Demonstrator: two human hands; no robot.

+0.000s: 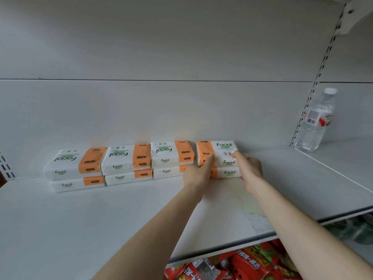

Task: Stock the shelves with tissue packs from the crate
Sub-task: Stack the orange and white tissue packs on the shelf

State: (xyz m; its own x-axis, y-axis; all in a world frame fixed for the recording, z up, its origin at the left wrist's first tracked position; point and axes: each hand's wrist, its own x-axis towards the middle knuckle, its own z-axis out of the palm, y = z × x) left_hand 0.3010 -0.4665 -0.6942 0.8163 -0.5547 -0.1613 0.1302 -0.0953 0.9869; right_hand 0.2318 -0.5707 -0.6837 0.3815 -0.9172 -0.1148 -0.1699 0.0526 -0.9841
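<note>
Head view: top tissue pack (219, 151), a soft rectangular pack in white plastic wrap with an orange band and "Facial" print, lies flat on a lower tissue pack (227, 172) of the same kind. This two-high stack sits at the far back of the white metal shelf (101, 219), right of centre, touching or just short of the white back panel (161, 110); cannot tell which.

Left hand (198, 172) is at the near left corner of the top tissue pack, thumb lying up over the orange band. Its other fingers are hidden behind the hand, so their spread cannot be told. Right hand (250, 168) is at the near right corner, one digit laid on the pack's top face and the rest curled in against the near side. Both bare forearms reach in from the near right.

Three other two-high stacks (126, 158) of matching packs stand in a row to the left, just beside one another along the back panel.

Far right, past a slotted metal upright (323, 63), a clear plastic water bottle (316, 122) with a white cap and red-and-white label stands upright on the neighbouring shelf bay. Red snack packets (242, 265) show below the shelf's near edge.
</note>
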